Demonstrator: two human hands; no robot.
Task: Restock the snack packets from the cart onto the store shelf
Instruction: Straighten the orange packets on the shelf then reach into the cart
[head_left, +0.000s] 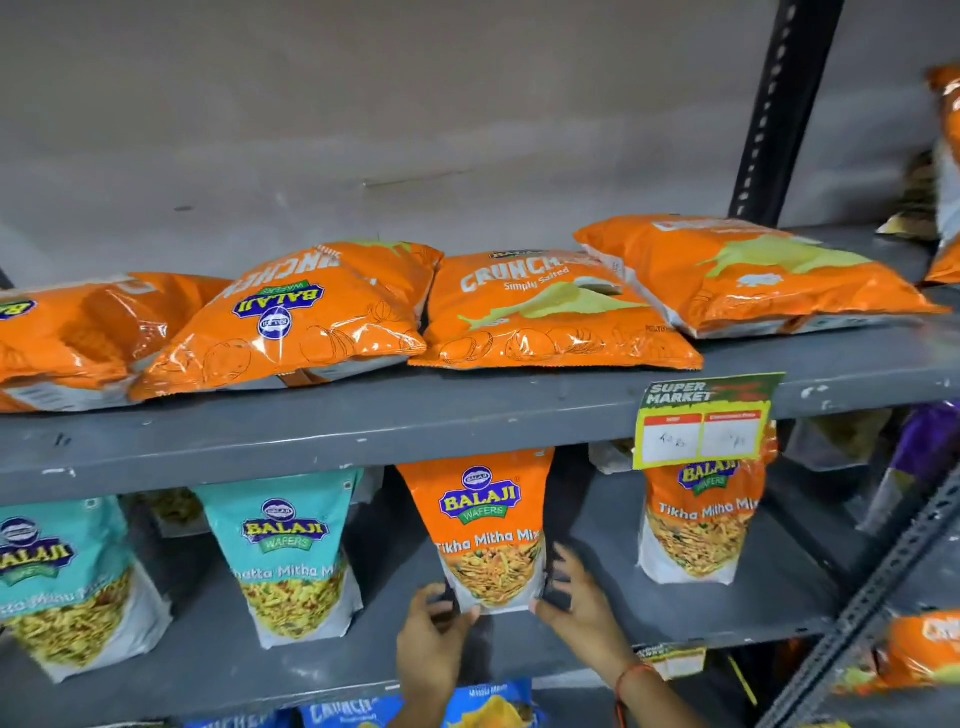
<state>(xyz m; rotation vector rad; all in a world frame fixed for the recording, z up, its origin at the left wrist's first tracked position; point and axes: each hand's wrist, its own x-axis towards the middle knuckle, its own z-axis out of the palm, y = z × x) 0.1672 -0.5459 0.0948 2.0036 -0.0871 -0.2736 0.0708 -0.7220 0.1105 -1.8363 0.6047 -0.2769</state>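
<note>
Both hands — left hand (434, 631) and right hand (582, 605) — clamp the base of an orange Tikha Mitha packet (485, 525), standing it at lower centre on the middle shelf (727, 608). Neighbours already stand there; gaps remain — the cart is unseen.

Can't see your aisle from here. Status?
Left hand and right hand grip the Tikha Mitha pouch base. Pouch upright on middle shelf. Nothing in the way.

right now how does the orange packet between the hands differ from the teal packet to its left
The orange packet reads Tikha Mitha Mix; the teal packet has a teal top and a different mix name. The left hand and right hand touch the orange packet's base; the teal packet stands untouched. Both stand upright and carry the Balaji logo.
</note>
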